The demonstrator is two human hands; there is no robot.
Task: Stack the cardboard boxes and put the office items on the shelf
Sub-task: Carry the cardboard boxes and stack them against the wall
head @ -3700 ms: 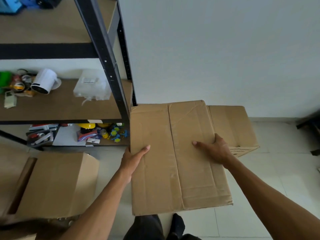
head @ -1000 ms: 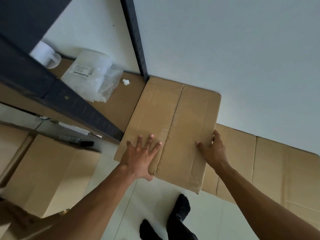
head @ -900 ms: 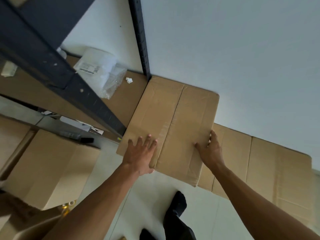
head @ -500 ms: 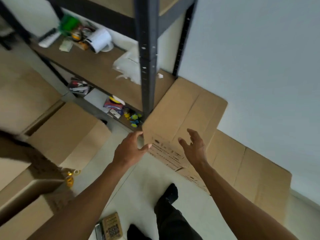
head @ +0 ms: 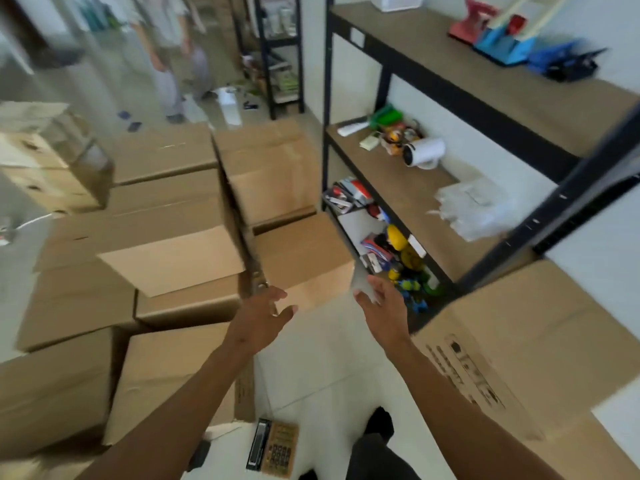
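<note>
Head view: left hand and right hand empty, fingers loosely spread; printed cardboard box lengthwise beside shelf.

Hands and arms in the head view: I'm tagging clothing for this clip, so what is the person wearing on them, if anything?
Nothing shows on them. The left hand and right hand are bare, with no gloves, and no rings or watch can be made out in the blurred frame. Both forearms are bare up to the picture's bottom edge, so no sleeves are in view.
</note>
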